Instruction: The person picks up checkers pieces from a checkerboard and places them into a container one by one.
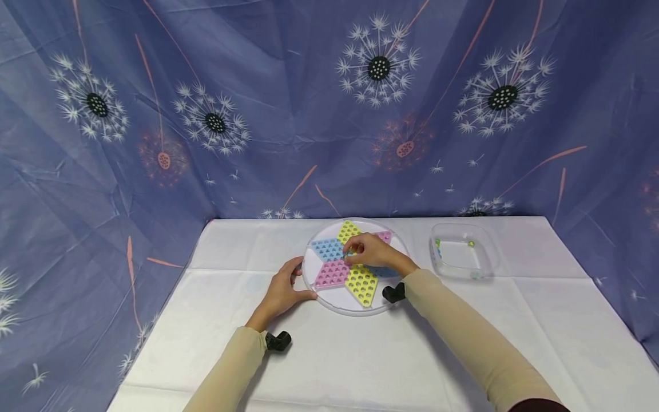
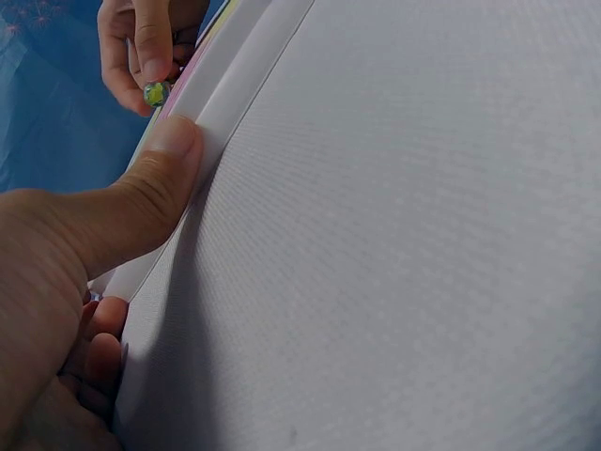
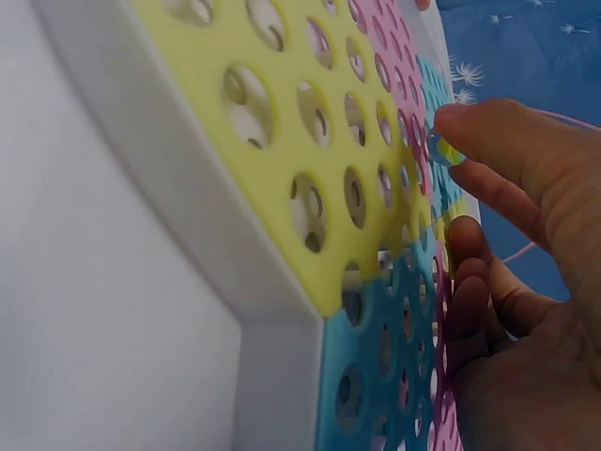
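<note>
A round white Chinese checkers board [image 1: 334, 295] lies on the table, its star of holes in yellow, pink and blue. My left hand [image 1: 282, 290] grips the board's left rim, with the thumb [image 2: 160, 169] on the edge and some fingers curled in by the side. Over the middle of the star, my right hand [image 1: 369, 250] pinches a glass marble [image 3: 448, 148] with green and yellow inside between thumb and finger. The left wrist view shows that marble [image 2: 156, 93] too. Yellow and blue holes near the right hand look unfilled in the right wrist view.
A clear plastic box [image 1: 463, 276] stands right of the board with several small marbles inside. White cloth [image 1: 329, 366] covers the table. Behind and to the left hangs a blue curtain [image 1: 288, 114] with dandelion prints.
</note>
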Motion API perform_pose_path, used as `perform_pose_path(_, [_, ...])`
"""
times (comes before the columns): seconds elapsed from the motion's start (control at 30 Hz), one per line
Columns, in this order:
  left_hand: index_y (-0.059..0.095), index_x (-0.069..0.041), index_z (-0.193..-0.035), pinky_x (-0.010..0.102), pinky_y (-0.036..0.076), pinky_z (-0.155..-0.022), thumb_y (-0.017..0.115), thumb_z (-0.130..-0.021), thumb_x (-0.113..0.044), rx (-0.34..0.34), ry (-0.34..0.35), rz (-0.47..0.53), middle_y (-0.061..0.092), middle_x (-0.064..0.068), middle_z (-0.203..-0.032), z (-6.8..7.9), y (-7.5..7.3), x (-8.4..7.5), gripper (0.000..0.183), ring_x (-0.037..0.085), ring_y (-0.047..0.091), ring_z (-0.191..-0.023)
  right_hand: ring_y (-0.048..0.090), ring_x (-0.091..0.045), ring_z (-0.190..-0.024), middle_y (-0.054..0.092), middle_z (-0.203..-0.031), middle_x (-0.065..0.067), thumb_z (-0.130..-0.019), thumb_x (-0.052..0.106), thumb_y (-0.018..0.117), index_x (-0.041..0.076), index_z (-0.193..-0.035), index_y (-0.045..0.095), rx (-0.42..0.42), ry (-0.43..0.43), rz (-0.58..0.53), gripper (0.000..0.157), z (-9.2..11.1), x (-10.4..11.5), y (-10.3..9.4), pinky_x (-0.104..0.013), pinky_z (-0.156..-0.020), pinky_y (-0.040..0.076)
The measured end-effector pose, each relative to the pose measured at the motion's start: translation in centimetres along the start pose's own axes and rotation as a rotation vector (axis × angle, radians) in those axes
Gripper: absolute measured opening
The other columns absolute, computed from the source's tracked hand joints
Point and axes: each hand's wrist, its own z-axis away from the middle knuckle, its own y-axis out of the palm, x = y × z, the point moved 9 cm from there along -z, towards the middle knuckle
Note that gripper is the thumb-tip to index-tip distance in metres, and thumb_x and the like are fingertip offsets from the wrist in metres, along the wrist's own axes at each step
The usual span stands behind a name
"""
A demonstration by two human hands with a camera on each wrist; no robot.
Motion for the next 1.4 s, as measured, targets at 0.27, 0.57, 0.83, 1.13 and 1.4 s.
perform_pose_path(0.27, [0.042, -0.002, -0.155, 0.043, 0.047, -0.100, 0.096, -0.071, -0.017, -0.011, -0.005, 0.012, 0.059, 0.010, -0.124, -0.03, 0.05, 0.06, 0.101, 0.023, 0.054, -0.112, 0.053, -0.019, -0.087, 0.063, -0.097, -0.002, -0.090, 0.021, 0.081, 0.019, -0.097, 0.078, 0.002, -0.004, 0.018, 0.008, 0.00, -0.11, 0.07, -0.036, -0.083, 0.045])
perform_pose_path(0.57, [0.042, -0.001, -0.154, 0.044, 0.047, -0.100, 0.096, -0.071, -0.019, -0.015, -0.009, 0.005, 0.059, 0.010, -0.124, -0.09, 0.10, 0.14, 0.101, 0.024, 0.054, -0.112, 0.053, -0.019, -0.087, 0.065, -0.096, -0.001, -0.090, 0.022, 0.082, 0.020, -0.095, 0.079, -0.033, 0.001, 0.038, 0.006, -0.01, -0.19, 0.12, -0.036, -0.081, 0.044])
perform_pose_path(0.83, [0.041, -0.001, -0.154, 0.044, 0.047, -0.102, 0.096, -0.071, -0.019, -0.012, -0.016, 0.020, 0.058, 0.011, -0.128, -0.03, 0.12, 0.17, 0.102, 0.025, 0.054, -0.113, 0.053, -0.019, -0.087, 0.064, -0.096, 0.000, -0.089, 0.023, 0.082, 0.022, -0.093, 0.079, -0.042, -0.008, 0.035, 0.006, -0.11, -0.32, 0.15, -0.036, -0.081, 0.044])
perform_pose_path(1.13, [0.043, -0.001, -0.153, 0.044, 0.047, -0.100, 0.097, -0.070, -0.018, -0.019, -0.005, 0.017, 0.059, 0.010, -0.124, -0.11, -0.02, -0.08, 0.100, 0.023, 0.053, -0.111, 0.053, -0.019, -0.089, 0.065, -0.096, 0.001, -0.089, 0.024, 0.082, 0.022, -0.094, 0.079, -0.042, 0.010, 0.017, 0.006, -0.11, -0.38, 0.14, -0.037, -0.083, 0.044])
perform_pose_path(1.4, [0.043, -0.002, -0.154, 0.044, 0.047, -0.101, 0.096, -0.071, -0.018, -0.014, -0.009, 0.012, 0.058, 0.010, -0.126, -0.05, 0.06, -0.05, 0.100, 0.025, 0.054, -0.112, 0.053, -0.019, -0.090, 0.065, -0.097, -0.002, -0.089, 0.022, 0.082, 0.020, -0.094, 0.079, -0.043, 0.014, 0.013, 0.006, -0.07, -0.44, 0.14, -0.037, -0.083, 0.043])
